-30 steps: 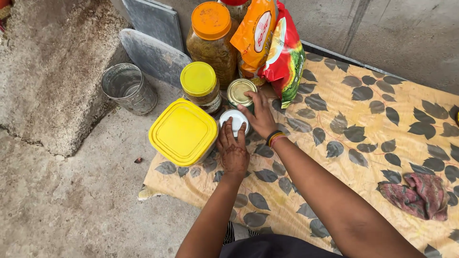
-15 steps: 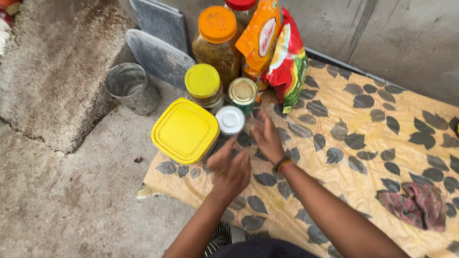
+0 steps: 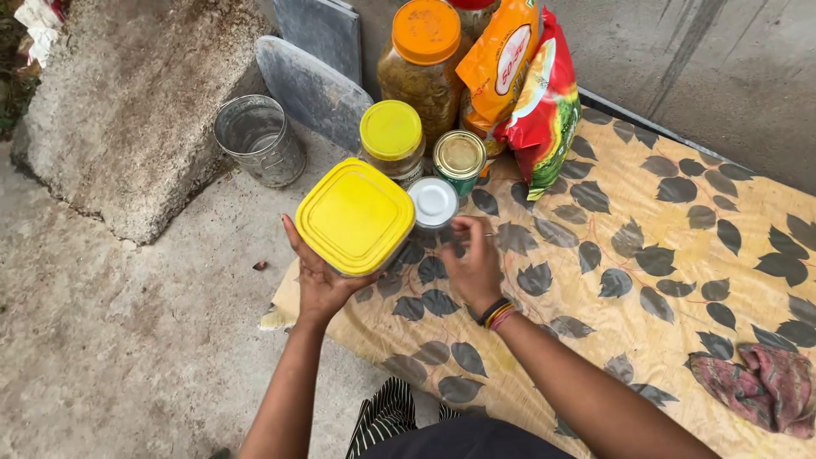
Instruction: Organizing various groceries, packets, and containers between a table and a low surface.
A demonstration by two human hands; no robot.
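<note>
Container (image 3: 355,216) with yellow lid hides left hand's (image 3: 319,280) clasping fingers; right hand (image 3: 473,263) hovers open.

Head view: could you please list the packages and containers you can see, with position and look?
Square yellow-lidded container: held in left hand.
Orange pouch: back, upright.
Red-green pouch: beside it.
Orange-lidded jar: back.
Yellow-lidded jar: middle.
Gold-topped tin: centre.

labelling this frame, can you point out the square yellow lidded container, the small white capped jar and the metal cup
square yellow lidded container (image 3: 355,214), head view, middle of its yellow lid
small white capped jar (image 3: 433,201), head view, centre of the white cap
metal cup (image 3: 262,146), head view, on its outer wall below the rim
</note>
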